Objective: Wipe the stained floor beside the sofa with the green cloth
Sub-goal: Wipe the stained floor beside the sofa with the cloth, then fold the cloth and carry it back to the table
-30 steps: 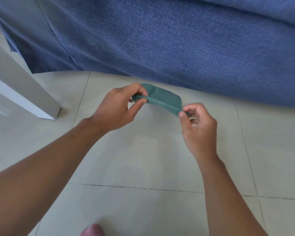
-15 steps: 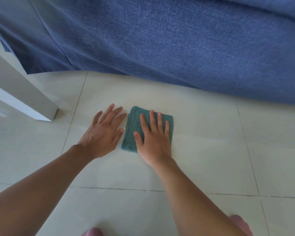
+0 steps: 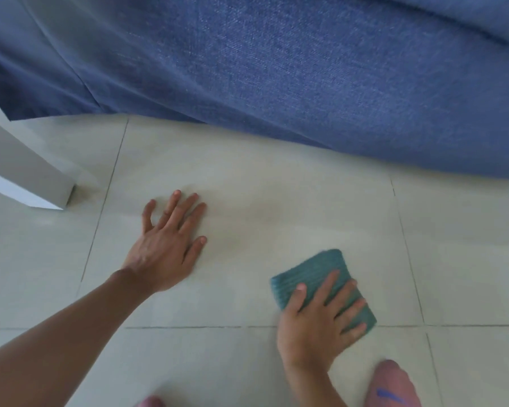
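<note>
The folded green cloth (image 3: 315, 271) lies flat on the pale tiled floor (image 3: 276, 207), close to a grout line at the lower right. My right hand (image 3: 321, 321) presses down on it with straight, spread fingers that cover its near half. My left hand (image 3: 168, 245) rests flat on the bare tile to the left, fingers spread, apart from the cloth. The blue sofa (image 3: 276, 69) fills the top of the view, its lower edge just beyond both hands. No distinct stain shows on the tile between the hands.
A white furniture leg (image 3: 27, 174) stands on the floor at the far left. Two pink-socked feet show at the bottom edge, one (image 3: 391, 386) just below my right hand, the other (image 3: 150, 402) lower left.
A second ago both hands held the cloth in the air. It then lay on the floor under my right hand, which has now slid it right and toward me; my left hand stays planted.
</note>
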A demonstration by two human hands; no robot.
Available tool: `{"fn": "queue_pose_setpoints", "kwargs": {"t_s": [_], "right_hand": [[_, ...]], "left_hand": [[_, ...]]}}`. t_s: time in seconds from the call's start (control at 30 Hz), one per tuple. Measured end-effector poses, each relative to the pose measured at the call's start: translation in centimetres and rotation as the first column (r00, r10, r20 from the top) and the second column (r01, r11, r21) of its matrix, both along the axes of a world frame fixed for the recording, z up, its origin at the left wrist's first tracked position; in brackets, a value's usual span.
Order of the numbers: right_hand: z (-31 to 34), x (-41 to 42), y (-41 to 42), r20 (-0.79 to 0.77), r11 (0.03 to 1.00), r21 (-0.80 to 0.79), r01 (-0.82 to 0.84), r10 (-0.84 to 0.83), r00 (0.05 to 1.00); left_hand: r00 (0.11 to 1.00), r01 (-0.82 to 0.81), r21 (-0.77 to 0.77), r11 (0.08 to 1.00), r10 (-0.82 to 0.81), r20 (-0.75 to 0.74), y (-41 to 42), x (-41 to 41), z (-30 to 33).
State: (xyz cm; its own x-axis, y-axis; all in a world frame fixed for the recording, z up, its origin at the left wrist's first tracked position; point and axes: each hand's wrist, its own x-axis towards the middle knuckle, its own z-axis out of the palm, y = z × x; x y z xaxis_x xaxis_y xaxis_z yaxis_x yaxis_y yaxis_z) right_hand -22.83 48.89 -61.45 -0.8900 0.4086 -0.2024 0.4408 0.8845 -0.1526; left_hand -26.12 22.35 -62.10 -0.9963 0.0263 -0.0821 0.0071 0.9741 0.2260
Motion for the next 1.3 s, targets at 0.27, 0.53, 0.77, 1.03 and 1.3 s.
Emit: {"fn": "queue_pose_setpoints", "kwargs": {"t_s": [0.27,0.53,0.77,1.03,1.3], "right_hand": [[0.9,-7.7,-6.9,-0.211,0.608,-0.242,-0.756,0.728,0.653],[2.3,-12.2,-2.2,-0.124,0.672,-0.295,-0.679,0.678,0.724],[2.7,-13.0,-2.5,-0.117,0.682,-0.335,-0.650,0.654,0.747],[4.0,-13.1,-1.6,-0.065,0.534,-0.801,-0.271,0.373,0.926],[4.8,-12.6,-2.3,0.103,0.263,-0.965,-0.002,0.384,0.918]], "left_hand": [[0.990,-0.089,0.229,0.969,0.111,-0.085,-0.7,-0.6,0.5],[0.999,0.042,0.136,0.990,-0.038,-0.029,0.7,-3.2,1.6],[0.992,0.057,0.157,0.986,-0.039,-0.118,1.5,-3.6,2.8],[0.994,-0.073,0.610,0.789,0.007,0.109,0.8,-3.8,4.6],[0.882,-0.444,0.814,0.374,0.021,0.471,0.0,-3.6,6.7]]}}
